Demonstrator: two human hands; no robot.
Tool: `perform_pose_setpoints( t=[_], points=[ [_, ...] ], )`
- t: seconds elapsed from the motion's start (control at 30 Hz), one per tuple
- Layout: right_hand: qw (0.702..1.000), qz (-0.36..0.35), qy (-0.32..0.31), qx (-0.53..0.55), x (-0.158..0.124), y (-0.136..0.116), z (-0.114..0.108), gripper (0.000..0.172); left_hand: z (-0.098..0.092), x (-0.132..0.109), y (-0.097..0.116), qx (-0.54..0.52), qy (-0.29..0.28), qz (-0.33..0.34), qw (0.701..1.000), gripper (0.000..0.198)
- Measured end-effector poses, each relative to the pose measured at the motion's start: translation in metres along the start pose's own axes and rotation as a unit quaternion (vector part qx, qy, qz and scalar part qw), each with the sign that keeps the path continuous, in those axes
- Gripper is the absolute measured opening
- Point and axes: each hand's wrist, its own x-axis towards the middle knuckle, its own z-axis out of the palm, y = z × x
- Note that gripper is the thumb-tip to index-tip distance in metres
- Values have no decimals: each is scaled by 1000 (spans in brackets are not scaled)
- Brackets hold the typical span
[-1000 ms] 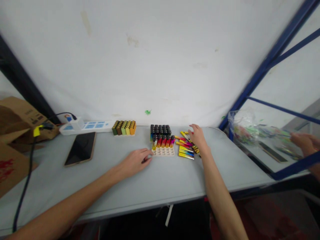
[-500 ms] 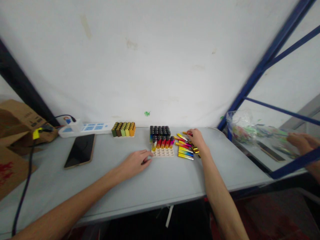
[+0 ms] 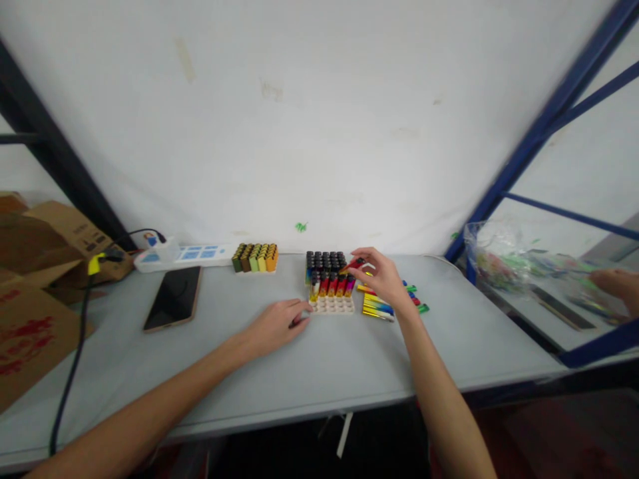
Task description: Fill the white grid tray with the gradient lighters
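Note:
A white holed tray [image 3: 332,306] stands on the table, with rows of black-topped lighters [image 3: 325,259] upright in it. Its front row of lighters [image 3: 332,286] has red, yellow and purple bodies, and the nearest holes show bare. My left hand [image 3: 279,324] lies at the tray's left front corner, fingers curled against it; something dark shows between thumb and fingers, too small to name. Above the tray's right side my right hand [image 3: 379,273] pinches a red and gold lighter [image 3: 353,265], tilted. Under that hand, loose shiny lighters [image 3: 378,308] lie in a pile.
Another block of lighters [image 3: 255,258] in green, brown and orange stands left of the tray. Farther left are a phone [image 3: 173,297], a power strip [image 3: 204,255] and a cardboard box [image 3: 34,339]. Beyond the blue frame [image 3: 524,146], another person's hand [image 3: 616,286] shows near plastic bags.
My right hand has come left from the loose pile, carrying a lighter up over the tray. My left hand keeps its place at the tray's corner. The view has shifted slightly.

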Motion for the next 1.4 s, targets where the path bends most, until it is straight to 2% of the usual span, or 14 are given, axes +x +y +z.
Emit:
perform_pose_setpoints(
  t=[0.5, 0.67, 0.77, 0.93, 1.13, 1.3, 1.4],
  points=[
    [996, -66, -47, -45, -5, -11, 28, 24, -5, 1, 7, 8, -10, -3, 1000, 22],
    [997, -49, -34, -42, -7, -11, 28, 31, -4, 0, 5, 1, -6, 5, 1000, 20],
    [992, -54, -66, -94, -8, -12, 29, 30, -4, 0, 5, 2, -3, 6, 1000, 18],
    [969, -114, -119, -183, -8, -9, 37, 19, -6, 0, 9, 17, -9, -5, 1000, 14],
    [957, -139, -106, -230, -9, -1, 43, 21, -5, -1, 9, 14, -6, -4, 1000, 16],
    [965, -128, -83, -212, -10, -5, 44, 20, -3, -1, 5, 18, -6, 1, 1000, 17],
    [971, -120, -47, -203, -7, -7, 36, 20, 0, -1, 2, 17, -2, 7, 1000, 18]
  ],
)
